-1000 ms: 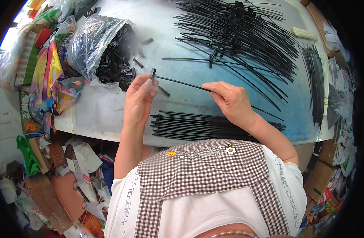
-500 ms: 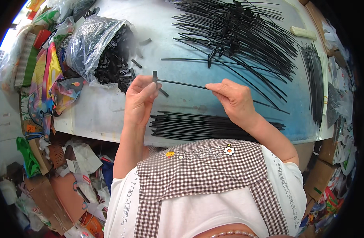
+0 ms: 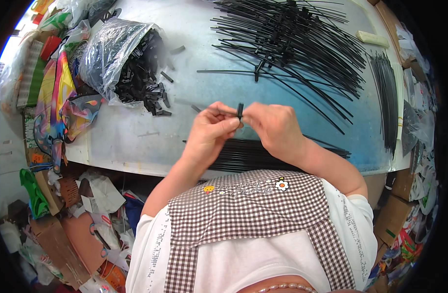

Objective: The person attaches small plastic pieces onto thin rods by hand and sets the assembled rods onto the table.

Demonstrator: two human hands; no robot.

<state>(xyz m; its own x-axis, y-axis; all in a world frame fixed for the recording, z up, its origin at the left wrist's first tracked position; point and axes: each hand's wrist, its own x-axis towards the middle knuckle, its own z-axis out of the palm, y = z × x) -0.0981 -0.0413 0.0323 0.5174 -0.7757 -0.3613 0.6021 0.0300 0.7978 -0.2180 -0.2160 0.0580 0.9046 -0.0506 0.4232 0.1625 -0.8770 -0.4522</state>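
Short black piece (image 3: 240, 110) pinched by left hand (image 3: 210, 133), right hand (image 3: 278, 128) held against it, right fingers blurred, their grip undeterminable, black rods (image 3: 246, 158) laid nearby

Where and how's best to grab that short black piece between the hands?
Probably pinch the short black piece by its exposed end, from the far side: that end juts past the left hand, which pinches it lower down, while the right hand crowds its right side.

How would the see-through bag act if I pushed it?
The bag would probably crumple, since its plastic looks thin and wrinkled. It might spill black pieces, because its mouth gapes open and some lie loose on the table.
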